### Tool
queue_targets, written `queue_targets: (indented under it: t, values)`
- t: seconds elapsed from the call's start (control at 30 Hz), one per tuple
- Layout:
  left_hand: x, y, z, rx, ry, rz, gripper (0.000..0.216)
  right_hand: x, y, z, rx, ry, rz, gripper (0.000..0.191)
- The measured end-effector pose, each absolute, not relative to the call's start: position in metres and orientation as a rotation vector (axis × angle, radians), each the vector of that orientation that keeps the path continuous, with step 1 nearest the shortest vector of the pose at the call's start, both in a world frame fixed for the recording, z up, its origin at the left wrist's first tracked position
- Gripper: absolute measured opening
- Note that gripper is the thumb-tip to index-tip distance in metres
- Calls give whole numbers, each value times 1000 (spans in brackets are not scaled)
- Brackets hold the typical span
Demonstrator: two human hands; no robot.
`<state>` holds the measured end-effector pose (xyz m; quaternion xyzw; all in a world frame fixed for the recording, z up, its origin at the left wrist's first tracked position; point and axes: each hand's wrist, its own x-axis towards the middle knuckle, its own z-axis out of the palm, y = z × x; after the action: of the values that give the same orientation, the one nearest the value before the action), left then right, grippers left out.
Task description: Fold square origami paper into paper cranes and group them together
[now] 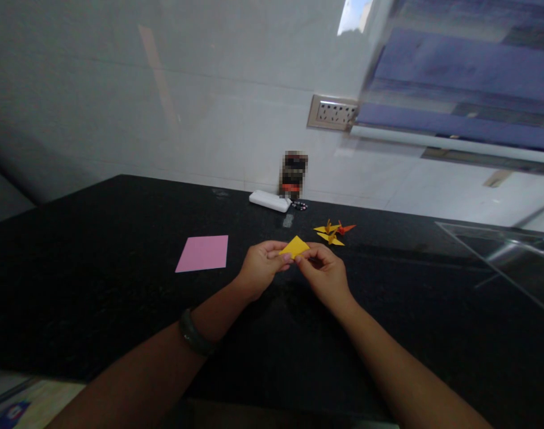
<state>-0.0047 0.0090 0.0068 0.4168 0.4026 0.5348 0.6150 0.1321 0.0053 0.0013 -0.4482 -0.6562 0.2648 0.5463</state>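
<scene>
While the left hand (259,269) and right hand (329,275) both pinch the small yellow folded-paper diamond (295,245) over the black stone-like counter (102,238), uneven thumb pressure could skew a crease; opposed pulling might tear it.

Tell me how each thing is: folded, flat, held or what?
yellow paper: folded, held
left hand: closed on yellow paper
right hand: closed on yellow paper
pink paper: lying flat
cranes: folded, close together
white object: lying down
bangle: worn
socket: no plug visible

Dim light — upper right smeared — small patch (293,174) pixelated.
</scene>
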Motion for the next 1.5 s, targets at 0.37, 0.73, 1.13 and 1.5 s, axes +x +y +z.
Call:
queue_targets:
  t: [0.37, 0.73, 1.13, 1.5]
  values:
    - [-6, 11, 9, 1122, 989, 1237, 22, 138, 10, 7, -1187, -1289, 1262, 20]
    - [-7, 14, 6, 1247, 1038, 1196, 19, 145, 13, 7, -1184, -1395, 1415, 24]
    - [-7, 12, 6, 1169, 942, 1263, 29, 143, 10, 2, -1156, -1601, 1198, 25]
    - [-7, 11, 3, 1430, 1142, 1267, 25, 134, 8, -1, -1068, -1529, 1256, 26]
